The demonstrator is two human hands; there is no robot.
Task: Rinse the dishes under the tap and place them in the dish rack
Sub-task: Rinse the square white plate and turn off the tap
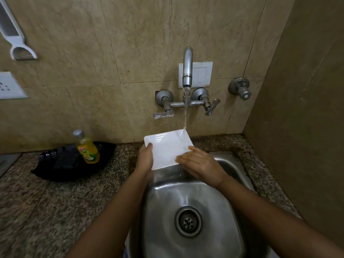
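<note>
A white rectangular plate (165,146) is held tilted over the back of the steel sink (214,237). Water runs from the wall tap (187,67) onto the plate's far right corner. My left hand (145,157) grips the plate's left edge, thumb on top. My right hand (199,165) lies over the plate's near right corner, fingers stretched across its face. No dish rack is in view.
A yellow dish-soap bottle (87,148) stands on a black tray (70,162) on the granite counter (55,211) left of the sink. Two tap handles (163,114) stick out below the spout. A side wall (301,127) closes in on the right.
</note>
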